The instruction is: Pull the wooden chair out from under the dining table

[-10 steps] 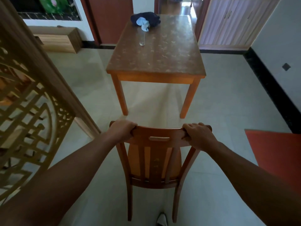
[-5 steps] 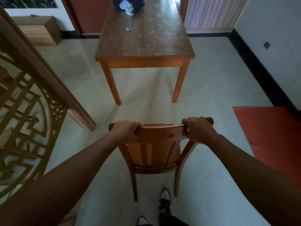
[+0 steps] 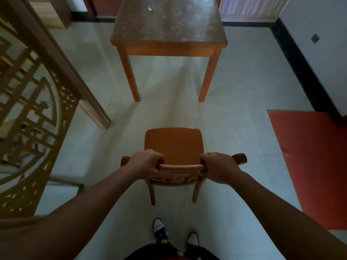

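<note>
The wooden chair (image 3: 173, 145) stands on the tiled floor right in front of me, its orange seat fully in view from above. My left hand (image 3: 145, 163) grips the left part of its curved top rail. My right hand (image 3: 218, 167) grips the right part of the same rail. The wooden dining table (image 3: 169, 45) stands farther ahead, its near legs well apart from the chair's front edge, with bare floor between them. The chair's front legs are hidden under the seat.
A carved wooden lattice screen (image 3: 32, 113) runs along the left. A red mat (image 3: 311, 162) lies on the floor at the right. A glass (image 3: 150, 5) stands on the table's far part. My feet (image 3: 159, 229) are just behind the chair. A dark baseboard lines the right wall.
The chair has come back toward me, away from the table. My view has tipped downward, so the seat now shows from above and my feet have come into view. Both hands kept their grip.
</note>
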The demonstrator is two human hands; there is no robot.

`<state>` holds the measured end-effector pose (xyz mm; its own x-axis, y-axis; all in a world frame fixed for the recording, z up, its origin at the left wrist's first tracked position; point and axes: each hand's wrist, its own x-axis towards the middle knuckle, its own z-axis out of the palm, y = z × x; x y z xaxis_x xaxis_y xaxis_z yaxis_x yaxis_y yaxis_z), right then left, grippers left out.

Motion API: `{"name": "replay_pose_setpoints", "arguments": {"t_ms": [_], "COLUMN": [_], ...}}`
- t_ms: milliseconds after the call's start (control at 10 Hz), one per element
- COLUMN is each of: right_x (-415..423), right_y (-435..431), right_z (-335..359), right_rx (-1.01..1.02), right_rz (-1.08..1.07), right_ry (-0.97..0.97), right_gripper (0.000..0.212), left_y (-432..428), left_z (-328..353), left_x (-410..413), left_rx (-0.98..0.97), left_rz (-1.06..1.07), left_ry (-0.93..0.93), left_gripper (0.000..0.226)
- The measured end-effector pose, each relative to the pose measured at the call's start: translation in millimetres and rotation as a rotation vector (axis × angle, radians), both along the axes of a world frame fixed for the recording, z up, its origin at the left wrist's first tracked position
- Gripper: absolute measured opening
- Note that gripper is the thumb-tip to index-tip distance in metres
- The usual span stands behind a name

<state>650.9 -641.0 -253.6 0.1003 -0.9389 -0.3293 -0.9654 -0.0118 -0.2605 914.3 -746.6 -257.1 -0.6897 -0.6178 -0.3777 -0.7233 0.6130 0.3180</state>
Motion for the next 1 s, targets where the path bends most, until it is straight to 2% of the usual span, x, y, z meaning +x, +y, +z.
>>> {"name": "replay_pose_setpoints", "arguments": {"t_ms": [100, 400, 800, 900, 1000], "right_x": [6, 21, 34, 32, 37], "right_y": [29, 106, 144, 138, 130], "right_z": [-12, -44, -61, -43, -27], "right_rx": [-0.007, 0.0, 0.095, 0.22, 0.168], "right_rz": [0.025, 0.051, 0.045, 0.004, -0.225], "right_ry": [-0.017, -0.054, -0.048, -0.212, -0.505], "right_gripper": [0.02, 0.027, 0.055, 0.058, 0.049], "left_y": [32, 114, 150, 140, 133], "left_z": [-9, -33, -60, -59, -44], "left_x": [5, 18, 34, 34, 34], "left_rx": [0.05, 0.078, 0.08, 0.256, 0.672], "left_rz": [0.061, 0.061, -0.009, -0.007, 0.235], "left_ry": [-0.046, -0.118, -0.189, -0.229, 0.077], "left_gripper": [0.018, 0.034, 0.039, 0.054, 0.076]}}
